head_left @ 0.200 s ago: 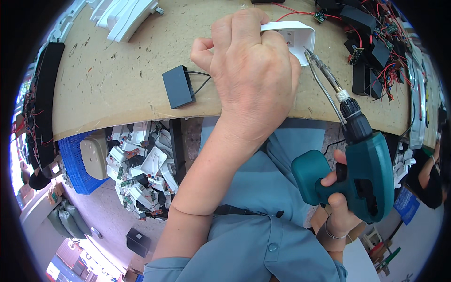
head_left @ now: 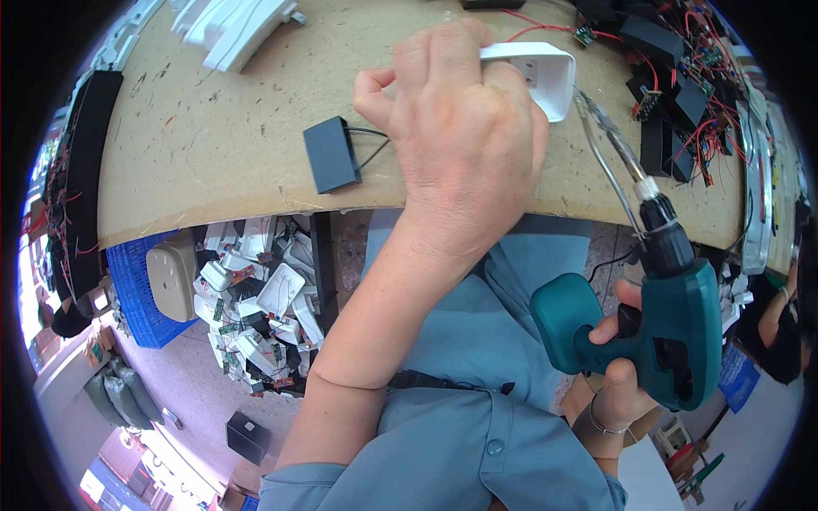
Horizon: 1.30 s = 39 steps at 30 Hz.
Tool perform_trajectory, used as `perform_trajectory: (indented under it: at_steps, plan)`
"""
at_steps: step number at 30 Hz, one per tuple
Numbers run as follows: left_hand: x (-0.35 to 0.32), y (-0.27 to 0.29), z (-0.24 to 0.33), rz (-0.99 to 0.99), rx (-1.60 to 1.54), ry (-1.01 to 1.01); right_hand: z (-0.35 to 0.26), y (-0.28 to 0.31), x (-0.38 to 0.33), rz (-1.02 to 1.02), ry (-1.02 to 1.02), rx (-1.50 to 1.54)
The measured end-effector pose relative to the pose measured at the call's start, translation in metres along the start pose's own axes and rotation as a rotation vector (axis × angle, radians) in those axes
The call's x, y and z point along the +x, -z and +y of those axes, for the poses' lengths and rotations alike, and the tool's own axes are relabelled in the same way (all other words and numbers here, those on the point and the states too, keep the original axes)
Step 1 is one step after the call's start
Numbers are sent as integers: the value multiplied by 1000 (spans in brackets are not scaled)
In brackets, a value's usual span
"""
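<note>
My left hand [head_left: 464, 123] is closed round a white plastic casing [head_left: 555, 83] over the workbench, the back of the hand hiding much of it. The casing's hollow side shows, with small holes in its inner wall. In my right hand [head_left: 622, 383] is a green soldering gun [head_left: 682, 328], with fingers round its handle near the black trigger. Its metal tip and the thin curved tube beside it point up and left, ending just right of the casing, apart from it. A small black box [head_left: 332, 156] with a black wire loop lies left of my left hand.
Black boxes [head_left: 652, 38] with red wires and circuit boards are heaped at the bench's right. White casings [head_left: 234, 30] lie at the far left. Below the bench edge are a heap of white parts [head_left: 264, 298] and a blue crate [head_left: 128, 289]. Another person's arm [head_left: 775, 311] shows far right.
The soldering gun's tip has moved right, from the casing's open edge to just outside it. My left hand keeps hold of the casing, and the view has shifted slightly.
</note>
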<state>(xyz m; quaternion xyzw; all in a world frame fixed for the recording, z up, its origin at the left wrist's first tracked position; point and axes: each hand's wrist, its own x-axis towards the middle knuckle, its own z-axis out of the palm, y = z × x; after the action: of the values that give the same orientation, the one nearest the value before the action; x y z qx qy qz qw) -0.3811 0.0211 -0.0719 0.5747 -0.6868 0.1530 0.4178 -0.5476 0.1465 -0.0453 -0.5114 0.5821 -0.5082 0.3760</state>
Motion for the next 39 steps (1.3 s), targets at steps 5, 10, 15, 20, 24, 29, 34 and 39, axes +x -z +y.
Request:
perform_trajectory:
  at_steps: [5, 10, 15, 20, 24, 29, 34, 39]
  plan:
    - [10, 43, 2, -217, -28, -27, 5, 7, 2, 39, 43, 64]
    - [4, 71, -53, -7, -316, 161, 11, 16, 8, -28, 72, 211]
    - [-6, 80, -50, -278, -266, 108, 14, 16, 9, -55, 87, 290]
    - [-7, 65, -53, -271, -42, 125, 13, 15, 7, -61, 94, 300]
    - [8, 56, -55, -445, 141, 185, 14, 15, 6, -64, 96, 303]
    - [14, 54, -49, -640, 179, 174, 14, 15, 9, -61, 96, 307]
    - [9, 55, -42, -631, 167, 171, 12, 10, 18, -97, 78, 363]
    - [0, 46, -40, -556, 160, 197, 32, 1, 45, -292, -4, 734]
